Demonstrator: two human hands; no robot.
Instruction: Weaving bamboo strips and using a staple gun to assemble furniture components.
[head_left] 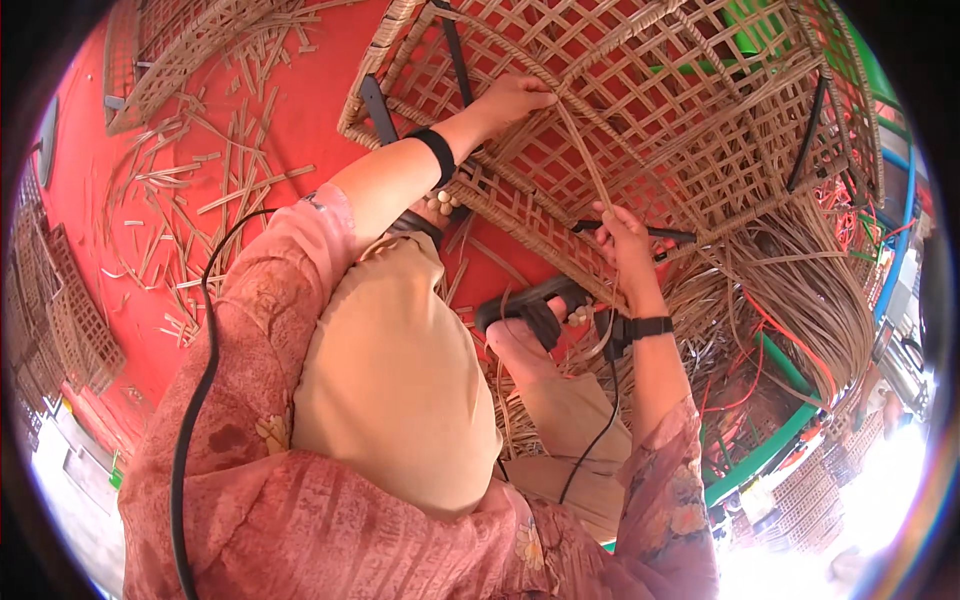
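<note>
A large brown woven basket with an open lattice lies tilted before me, wrapped cord along its ribs and edges. My left hand reaches over its near side, fingers bent together at a wrapped rib; whether they grip the rib or a strip, I cannot tell. From beside those fingertips a thin flat brown strip runs taut across the lattice to my right hand, which pinches it above the near right edge. Next to the right hand, a black bar crosses the basket's edge.
Cut strip pieces litter the red floor at left. Another woven piece stands at the far left. A thick bundle of long strips hangs over a green frame at right. My sandalled feet are by the basket's near edge.
</note>
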